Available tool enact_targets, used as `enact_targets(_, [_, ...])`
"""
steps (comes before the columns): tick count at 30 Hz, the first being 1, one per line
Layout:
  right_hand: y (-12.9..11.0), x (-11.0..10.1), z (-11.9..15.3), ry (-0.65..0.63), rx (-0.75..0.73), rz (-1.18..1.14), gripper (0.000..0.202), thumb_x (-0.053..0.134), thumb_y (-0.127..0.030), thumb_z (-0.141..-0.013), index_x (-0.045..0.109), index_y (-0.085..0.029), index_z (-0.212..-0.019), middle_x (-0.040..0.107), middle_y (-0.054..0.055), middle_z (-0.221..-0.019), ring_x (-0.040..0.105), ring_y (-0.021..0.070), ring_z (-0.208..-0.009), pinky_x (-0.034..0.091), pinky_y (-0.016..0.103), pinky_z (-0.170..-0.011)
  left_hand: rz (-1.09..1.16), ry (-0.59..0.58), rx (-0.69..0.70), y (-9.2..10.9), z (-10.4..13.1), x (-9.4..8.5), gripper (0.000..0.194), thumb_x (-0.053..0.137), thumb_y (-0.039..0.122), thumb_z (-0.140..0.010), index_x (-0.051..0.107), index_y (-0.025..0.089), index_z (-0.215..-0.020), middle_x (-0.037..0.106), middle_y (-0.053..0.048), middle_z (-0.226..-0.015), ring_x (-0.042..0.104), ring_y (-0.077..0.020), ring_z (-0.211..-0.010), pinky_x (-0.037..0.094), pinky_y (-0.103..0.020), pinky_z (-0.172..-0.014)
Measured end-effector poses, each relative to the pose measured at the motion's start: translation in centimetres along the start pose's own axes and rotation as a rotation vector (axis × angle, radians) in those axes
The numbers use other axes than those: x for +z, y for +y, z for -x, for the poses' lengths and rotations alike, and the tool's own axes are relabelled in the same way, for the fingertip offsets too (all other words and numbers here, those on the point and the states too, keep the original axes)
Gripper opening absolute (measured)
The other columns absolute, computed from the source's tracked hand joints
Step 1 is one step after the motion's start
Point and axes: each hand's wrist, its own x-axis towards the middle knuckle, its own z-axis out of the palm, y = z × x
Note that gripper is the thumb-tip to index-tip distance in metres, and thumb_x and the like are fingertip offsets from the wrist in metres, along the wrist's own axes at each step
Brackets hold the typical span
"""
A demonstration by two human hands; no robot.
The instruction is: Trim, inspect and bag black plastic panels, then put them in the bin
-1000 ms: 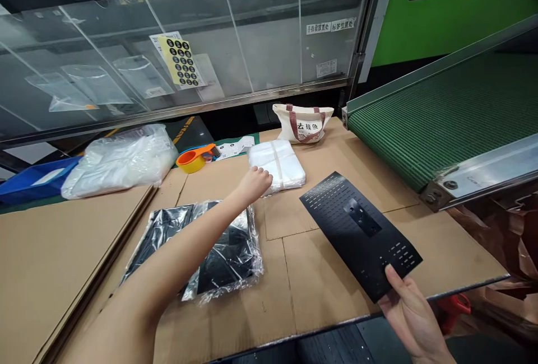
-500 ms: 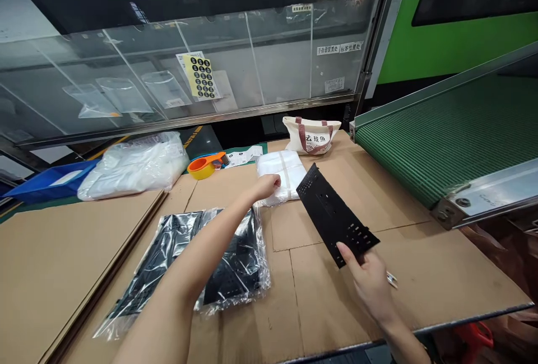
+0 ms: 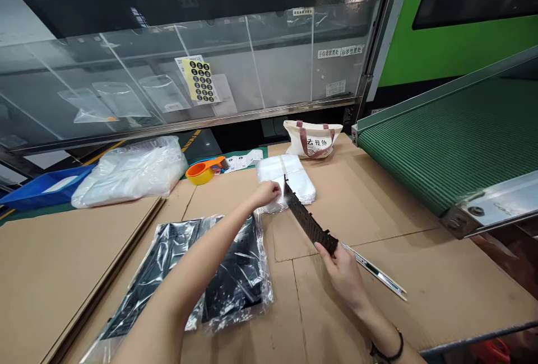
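Observation:
My right hand [image 3: 345,274] grips one end of a thin black perforated plastic panel [image 3: 309,218], tilted nearly edge-on above the cardboard. The panel's far end comes close to my left hand [image 3: 268,193]. That hand is closed, its fingers curled over the near-left part of a stack of clear plastic bags [image 3: 300,173]; whatever it pinches is hidden. Under my left forearm lie black panels in clear plastic wrapping [image 3: 233,280]. A slim silver tool, perhaps a cutter knife [image 3: 378,274], rests on the cardboard just right of my right hand.
A green conveyor belt [image 3: 454,145] slopes up at the right. Behind the bags sits a cloth bag [image 3: 313,139]. Farther left are an orange tape dispenser [image 3: 205,169], a bulky plastic bundle [image 3: 130,171] and a blue tray [image 3: 46,187]. Cardboard sheets [image 3: 75,263] form a raised edge at left.
My right hand has moved left and turned the black panel from face-on to nearly edge-on, uncovering the silver tool. The left hand stays closed at the bag stack.

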Motion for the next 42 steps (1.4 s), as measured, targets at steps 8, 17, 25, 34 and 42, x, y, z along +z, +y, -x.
enact_targets(8, [-0.6, 0.0, -0.6, -0.006, 0.109, -0.072, 0.039, 0.045, -0.047, -0.090, 0.065, -0.015, -0.087, 0.069, 0.008, -0.071, 0.061, 0.0203, -0.060, 0.047, 0.029, -0.059, 0.440, 0.305, -0.081, 2.2, 0.3, -2.1, 0.020, 0.053, 0.034, -0.094, 0.057, 0.014, -0.093, 0.057, 0.000, -0.080, 0.054, -0.0103, -0.063, 0.049, -0.025, -0.058])
enact_targets(17, [-1.0, -4.1, 1.3, 0.047, 0.540, -0.725, 0.047, 0.078, -0.054, -0.065, 0.074, -0.016, -0.092, 0.074, 0.012, -0.104, 0.065, 0.0301, -0.107, 0.046, 0.039, -0.099, 0.230, 0.335, -0.038, 3.4, 6.4, -3.2, 0.022, 0.060, 0.012, -0.067, 0.040, 0.020, -0.064, 0.039, 0.006, -0.057, 0.036, -0.0109, -0.055, 0.025, -0.023, -0.052])
enact_targets(25, [-2.1, -5.1, 5.1, -0.080, 1.071, -1.250, 0.037, 0.091, -0.035, -0.051, 0.076, -0.017, -0.079, 0.077, 0.010, -0.089, 0.071, 0.0281, -0.096, 0.051, 0.042, -0.095, 0.045, 0.017, 0.124, 5.5, 10.5, -2.1, 0.039, 0.036, 0.046, -0.088, 0.031, 0.022, -0.058, 0.029, 0.006, -0.049, 0.031, -0.0105, -0.044, 0.027, -0.026, -0.048])
enact_targets(34, [-2.4, -2.6, 7.2, 0.065, 1.032, -1.142, 0.045, 0.092, -0.038, -0.049, 0.076, -0.016, -0.084, 0.076, 0.011, -0.096, 0.070, 0.0293, -0.097, 0.052, 0.043, -0.095, -0.439, 0.216, 0.234, 7.5, 12.1, 2.5, 0.023, 0.040, 0.026, -0.092, 0.053, 0.019, -0.075, 0.059, -0.005, -0.063, 0.058, -0.0211, -0.061, 0.036, -0.029, -0.056])
enact_targets(42, [-1.0, -1.9, 8.3, 0.098, 1.037, -1.118, 0.046, 0.092, -0.039, -0.049, 0.075, -0.022, -0.088, 0.076, 0.007, -0.100, 0.072, 0.0257, -0.092, 0.059, 0.033, -0.079, -0.722, 0.324, 0.389, 8.8, 12.7, 3.8, 0.030, 0.032, 0.021, -0.095, 0.060, 0.015, -0.087, 0.063, -0.009, -0.059, 0.061, -0.0211, -0.051, 0.035, -0.026, -0.044])
